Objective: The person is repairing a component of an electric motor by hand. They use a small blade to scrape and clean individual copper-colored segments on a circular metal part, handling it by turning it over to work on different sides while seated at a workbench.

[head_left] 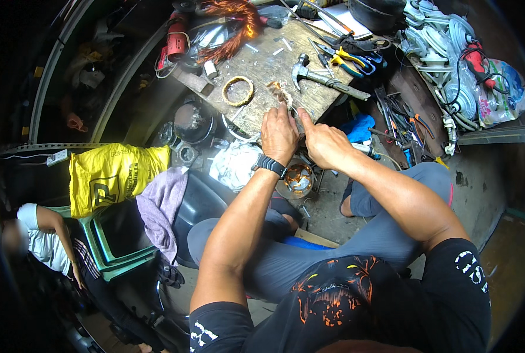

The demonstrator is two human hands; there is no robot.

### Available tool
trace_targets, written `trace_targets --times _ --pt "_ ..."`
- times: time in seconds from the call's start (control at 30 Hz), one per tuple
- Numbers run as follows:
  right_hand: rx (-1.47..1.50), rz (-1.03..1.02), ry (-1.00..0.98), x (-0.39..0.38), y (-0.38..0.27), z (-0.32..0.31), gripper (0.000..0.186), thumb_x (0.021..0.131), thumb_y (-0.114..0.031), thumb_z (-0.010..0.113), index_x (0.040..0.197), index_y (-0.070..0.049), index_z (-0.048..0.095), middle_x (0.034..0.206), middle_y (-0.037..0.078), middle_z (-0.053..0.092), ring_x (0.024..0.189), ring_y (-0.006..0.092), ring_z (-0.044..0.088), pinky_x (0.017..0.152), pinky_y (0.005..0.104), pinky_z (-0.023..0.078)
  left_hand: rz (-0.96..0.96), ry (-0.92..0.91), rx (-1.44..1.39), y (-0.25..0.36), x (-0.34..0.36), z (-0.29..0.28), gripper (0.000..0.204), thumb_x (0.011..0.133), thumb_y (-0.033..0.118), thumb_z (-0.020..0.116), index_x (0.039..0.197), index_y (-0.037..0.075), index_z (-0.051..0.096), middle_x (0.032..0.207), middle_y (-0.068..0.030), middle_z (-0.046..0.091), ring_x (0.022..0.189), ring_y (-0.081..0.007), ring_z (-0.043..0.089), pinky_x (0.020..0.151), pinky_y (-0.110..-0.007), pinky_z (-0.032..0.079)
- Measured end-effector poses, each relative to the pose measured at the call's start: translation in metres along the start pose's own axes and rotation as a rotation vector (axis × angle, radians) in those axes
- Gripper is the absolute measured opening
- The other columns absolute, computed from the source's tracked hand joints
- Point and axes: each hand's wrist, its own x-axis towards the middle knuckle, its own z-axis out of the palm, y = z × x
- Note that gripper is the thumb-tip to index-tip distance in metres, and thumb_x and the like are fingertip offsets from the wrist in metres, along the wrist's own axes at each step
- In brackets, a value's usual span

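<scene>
Both my hands meet at the near edge of a worn wooden board (261,120). My left hand (279,134), with a watch (272,166) on its wrist, has its fingers pressed together over a small brownish piece (279,92) on the board. Close beside it, my right hand (327,144) is closed, thumb stretched forward, round something dark and narrow that I cannot make out. Just beyond lies a claw hammer (332,85). A tan ring (238,91) lies to the left of my hands. Under the board's edge stands a round container (296,181) holding amber-brown bits.
Yellow-handled pliers (346,62) lie at the board's far right. A copper wire bundle (242,26) is at the back. Motor parts and a red tool (477,62) crowd the right. A yellow sack (112,176) sits on a green chair (118,259); another person (53,235) is at far left.
</scene>
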Motion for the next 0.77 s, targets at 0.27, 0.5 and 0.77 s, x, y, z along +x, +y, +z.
trace_targets --times 0.27,0.5,0.77 --pt "0.333 -0.087 0.005 0.017 0.02 0.004 0.07 0.094 -0.01 0.052 0.155 -0.002 0.021 0.1 0.038 0.067 0.096 0.0529 0.067 0.087 0.0588 0.052 0.011 -0.028 -0.106 -0.006 -0.002 -0.011 0.037 0.095 0.01 0.06 0.127 -0.008 0.06 0.104 -0.024 0.065 0.099 -0.041 0.061 0.091 -0.048 0.049" --pt "0.366 -0.164 0.13 0.016 0.014 0.01 0.065 0.095 -0.009 0.051 0.154 -0.005 0.023 0.107 0.038 0.065 0.098 0.0537 0.065 0.088 0.0606 0.05 0.032 -0.02 -0.087 -0.009 -0.01 -0.02 0.037 0.092 0.009 0.062 0.125 -0.006 0.063 0.104 -0.0225 0.063 0.1 -0.0398 0.058 0.091 -0.047 0.048" --pt "0.258 -0.142 0.15 0.007 0.013 0.023 0.067 0.096 -0.012 0.053 0.155 -0.002 0.023 0.102 0.036 0.068 0.092 0.0526 0.068 0.082 0.0608 0.053 0.022 0.023 -0.122 -0.014 -0.009 -0.016 0.032 0.092 0.011 0.064 0.122 -0.002 0.068 0.092 -0.0203 0.06 0.094 -0.0384 0.059 0.086 -0.046 0.048"
